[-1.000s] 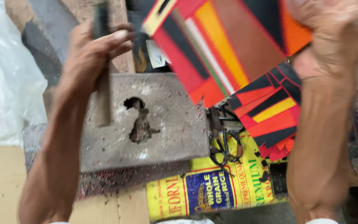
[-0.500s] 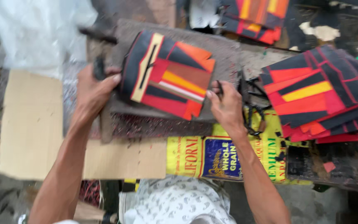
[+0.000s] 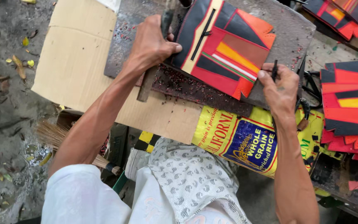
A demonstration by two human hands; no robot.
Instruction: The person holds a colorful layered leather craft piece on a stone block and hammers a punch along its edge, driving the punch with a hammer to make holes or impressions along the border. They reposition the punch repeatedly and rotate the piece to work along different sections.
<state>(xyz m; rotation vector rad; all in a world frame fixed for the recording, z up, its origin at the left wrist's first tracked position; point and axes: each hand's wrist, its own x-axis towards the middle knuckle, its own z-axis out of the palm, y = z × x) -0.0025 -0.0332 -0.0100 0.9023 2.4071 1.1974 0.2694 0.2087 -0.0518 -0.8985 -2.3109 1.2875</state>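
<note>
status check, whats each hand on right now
Left hand grips a wooden-handled tool, thumb pinning the patchwork pouch. Right hand pinches a thin dark punch at the pouch's edge. Pouch flat on the stone slab; scissors beside.

Patchwork panel (image 3: pixel 224 49) w/ black, red, orange, yellow, brown shapes & cream edge strip, stacked panels (image 3: pixel 351 103) red/black/yellow, sack (image 3: pixel 245 137) yellow w/ blue patch, grey slab (image 3: pixel 286 33) w/ dark red specks, cardboard (image 3: pixel 75 62) tan, cloth (image 3: pixel 187 178) white w/ grey print.
</note>
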